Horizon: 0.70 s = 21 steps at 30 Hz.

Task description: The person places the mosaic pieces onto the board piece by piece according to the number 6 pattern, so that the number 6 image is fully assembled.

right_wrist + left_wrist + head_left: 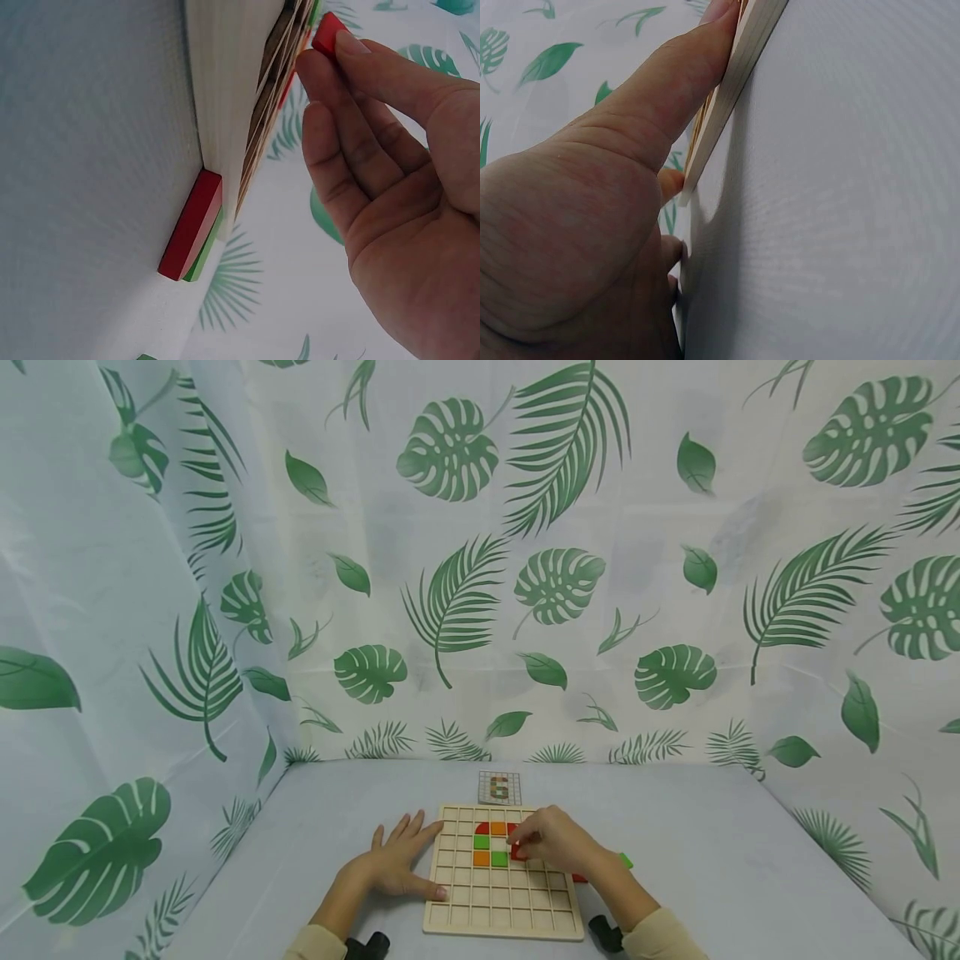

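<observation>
A wooden grid board (502, 920) lies on the table, with red, orange and green tiles set in its upper middle cells. A rounded red tile (482, 828) and an orange tile (498, 828) form the top row; a green tile (482, 842) and another orange tile (481, 858) run down the left. My left hand (390, 864) is spread at the board's left side, thumb on its edge. Over the tile pattern, my right hand (558, 842) pinches a small red tile (327, 34) between thumb and index finger. That hand partly covers the pattern's right side.
A small pattern card (499, 787) showing a coloured figure lies behind the board. Against the board's right edge rest a loose red tile (191, 229) and a green tile (204, 251). Leaf-printed cloth (465, 710) hangs behind the table and on the left.
</observation>
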Motion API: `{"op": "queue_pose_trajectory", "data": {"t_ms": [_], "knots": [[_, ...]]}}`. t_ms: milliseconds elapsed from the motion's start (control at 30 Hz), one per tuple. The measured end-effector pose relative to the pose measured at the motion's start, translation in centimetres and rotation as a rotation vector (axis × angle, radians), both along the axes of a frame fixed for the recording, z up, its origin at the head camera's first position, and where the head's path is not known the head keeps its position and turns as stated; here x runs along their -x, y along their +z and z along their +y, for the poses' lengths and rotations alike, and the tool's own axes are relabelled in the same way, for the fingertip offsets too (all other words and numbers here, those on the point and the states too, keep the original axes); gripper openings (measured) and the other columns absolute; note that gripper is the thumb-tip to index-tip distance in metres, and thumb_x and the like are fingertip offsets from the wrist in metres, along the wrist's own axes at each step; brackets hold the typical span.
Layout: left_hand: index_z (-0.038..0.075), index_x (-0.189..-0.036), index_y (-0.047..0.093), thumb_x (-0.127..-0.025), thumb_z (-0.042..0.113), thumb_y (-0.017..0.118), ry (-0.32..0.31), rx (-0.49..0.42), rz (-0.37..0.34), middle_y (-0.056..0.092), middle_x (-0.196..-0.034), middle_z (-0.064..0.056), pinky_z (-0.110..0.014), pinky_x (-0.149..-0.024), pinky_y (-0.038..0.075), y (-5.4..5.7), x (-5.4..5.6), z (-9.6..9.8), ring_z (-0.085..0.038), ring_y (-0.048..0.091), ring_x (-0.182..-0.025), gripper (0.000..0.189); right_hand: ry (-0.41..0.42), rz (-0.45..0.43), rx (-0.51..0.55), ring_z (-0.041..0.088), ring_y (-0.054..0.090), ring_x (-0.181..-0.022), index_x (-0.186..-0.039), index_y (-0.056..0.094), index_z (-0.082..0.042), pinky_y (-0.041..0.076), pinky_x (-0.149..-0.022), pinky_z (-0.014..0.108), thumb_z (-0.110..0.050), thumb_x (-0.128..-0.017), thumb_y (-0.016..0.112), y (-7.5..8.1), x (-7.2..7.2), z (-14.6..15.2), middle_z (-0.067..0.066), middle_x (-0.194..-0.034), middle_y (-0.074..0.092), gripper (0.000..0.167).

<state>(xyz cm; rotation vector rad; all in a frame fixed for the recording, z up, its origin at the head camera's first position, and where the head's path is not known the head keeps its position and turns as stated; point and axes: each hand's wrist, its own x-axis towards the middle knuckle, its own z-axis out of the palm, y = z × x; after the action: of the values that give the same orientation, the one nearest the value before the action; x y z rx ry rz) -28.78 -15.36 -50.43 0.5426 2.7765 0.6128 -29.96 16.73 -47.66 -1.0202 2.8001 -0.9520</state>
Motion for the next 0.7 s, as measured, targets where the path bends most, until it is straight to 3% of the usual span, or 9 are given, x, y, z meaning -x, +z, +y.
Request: {"op": "queue_pose_trajectory", "data": {"t_ms": [700], "knots": [[0.024, -0.164, 0.032, -0.071, 0.076, 0.080, -0.002, 0.008, 0.007, 0.016, -0.174, -0.018, -0.078, -0.121, 0.000, -0.06, 0.00, 0.05, -0.043, 0.009, -0.162, 0.117, 0.037, -0.004, -0.027, 0.003, 0.065, -0.076, -0.098, 0.084, -0.012, 0.055, -0.066, 0.019, 0.000, -0.086, 0.082, -0.15, -0.06, -0.27, -0.006, -0.089, 0.079, 0.017]]}}
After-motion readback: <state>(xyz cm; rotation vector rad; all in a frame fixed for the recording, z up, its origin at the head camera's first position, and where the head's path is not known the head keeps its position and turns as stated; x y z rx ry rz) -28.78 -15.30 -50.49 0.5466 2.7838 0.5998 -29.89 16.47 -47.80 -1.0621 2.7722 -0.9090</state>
